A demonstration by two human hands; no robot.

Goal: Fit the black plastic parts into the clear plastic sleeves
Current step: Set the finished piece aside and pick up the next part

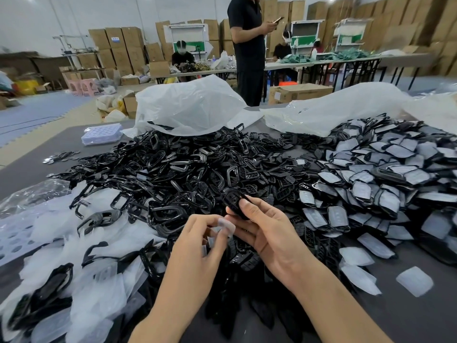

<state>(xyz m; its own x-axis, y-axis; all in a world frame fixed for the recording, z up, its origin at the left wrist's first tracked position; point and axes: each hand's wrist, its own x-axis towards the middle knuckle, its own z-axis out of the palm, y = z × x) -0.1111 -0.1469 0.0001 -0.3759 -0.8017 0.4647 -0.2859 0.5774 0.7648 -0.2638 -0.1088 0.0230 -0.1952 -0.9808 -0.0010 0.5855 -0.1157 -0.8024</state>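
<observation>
right hand (265,229) is curled round one black plastic part (235,203), holding it just above the big heap of black parts (173,169). left hand (197,240) is pinching a clear plastic sleeve (226,226) right beside it, nearly touching. more sleeves (86,243) lie piled at the left on the grey table (420,313).

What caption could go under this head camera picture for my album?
Right hand holds a glossy black plastic part; left hand pinches a small clear plastic sleeve.

Two hands: left hand (197,243), right hand (269,233). One black part (235,201) and one clear sleeve (226,225) held. Two white plastic bags (188,107) (333,107). At least three other people (248,45). Heaped loose parts (173,169), too many to count.
</observation>
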